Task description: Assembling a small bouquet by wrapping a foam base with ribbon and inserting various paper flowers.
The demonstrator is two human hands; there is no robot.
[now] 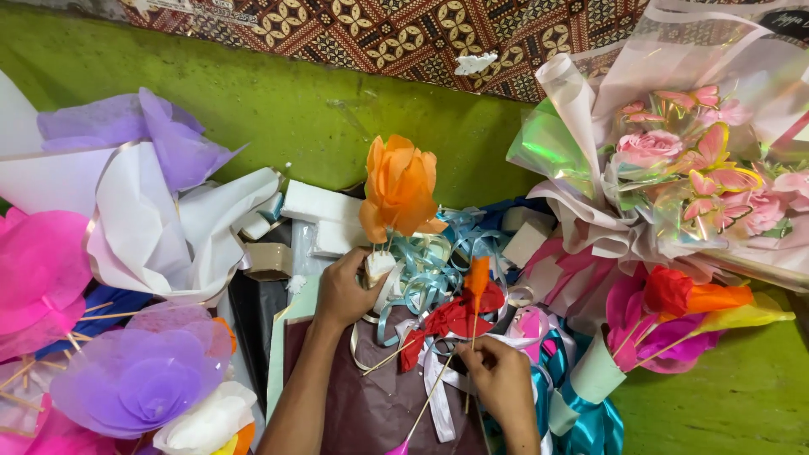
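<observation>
On the cluttered floor, my left hand (pixel 341 291) grips a white foam block (pixel 378 266) holding an orange paper flower (pixel 399 190); my right hand (pixel 497 375) pinches a stick (pixel 474 337) bearing an orange bud (pixel 478 276). I judge assembly underway; the stick needs aiming squarely into the foam.

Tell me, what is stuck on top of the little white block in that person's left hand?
An orange paper flower stands on thin sticks pushed into the white foam block, which the left hand grips. How deep the sticks go is hidden inside the foam and behind the fingers.
</observation>
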